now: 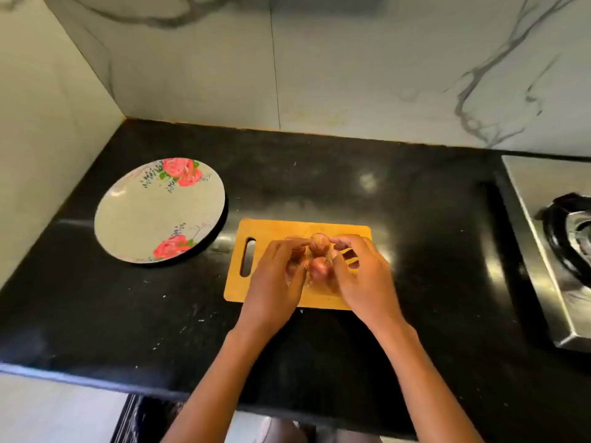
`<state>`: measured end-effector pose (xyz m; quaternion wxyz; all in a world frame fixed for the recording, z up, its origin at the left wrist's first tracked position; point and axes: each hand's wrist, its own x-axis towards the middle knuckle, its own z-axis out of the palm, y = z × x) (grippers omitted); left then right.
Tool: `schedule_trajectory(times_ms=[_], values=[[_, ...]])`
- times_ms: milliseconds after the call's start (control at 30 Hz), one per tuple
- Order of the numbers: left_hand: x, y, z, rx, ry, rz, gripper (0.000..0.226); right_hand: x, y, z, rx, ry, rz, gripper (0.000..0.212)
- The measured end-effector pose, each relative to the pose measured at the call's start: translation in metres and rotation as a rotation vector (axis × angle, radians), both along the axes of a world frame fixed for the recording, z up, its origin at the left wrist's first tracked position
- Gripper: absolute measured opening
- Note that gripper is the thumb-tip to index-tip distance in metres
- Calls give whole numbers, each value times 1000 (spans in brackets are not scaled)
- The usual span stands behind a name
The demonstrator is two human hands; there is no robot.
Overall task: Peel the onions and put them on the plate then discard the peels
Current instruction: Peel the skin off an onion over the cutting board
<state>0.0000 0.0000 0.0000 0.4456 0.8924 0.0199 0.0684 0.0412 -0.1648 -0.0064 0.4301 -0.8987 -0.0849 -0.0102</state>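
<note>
Small brown-red onions lie on a wooden cutting board (pixel 275 230) in the middle of the black counter. One onion (pixel 319 244) is lifted between my hands; my left hand (pixel 277 276) and my right hand (pixel 361 276) both pinch it with their fingertips. A second onion (pixel 320 268) lies just below it on the board, and another is partly hidden under my left fingers. The round plate (pixel 140 219) with red roses stands to the left of the board with nothing on it.
A steel gas stove (pixel 556 238) with a black burner sits at the right edge. Marble walls close the back and left. Small crumbs dot the black counter (pixel 128 314), whose front edge runs along the bottom left.
</note>
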Motion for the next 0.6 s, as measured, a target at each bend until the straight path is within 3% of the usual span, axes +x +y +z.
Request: schedule_trajectory(times_ms=[367, 600], values=[[2, 7, -39, 159, -159, -38, 35, 9, -12, -30, -50, -149, 237, 25], [6, 15, -42, 196, -218, -90, 30, 14, -19, -24, -262, -164, 407, 42]])
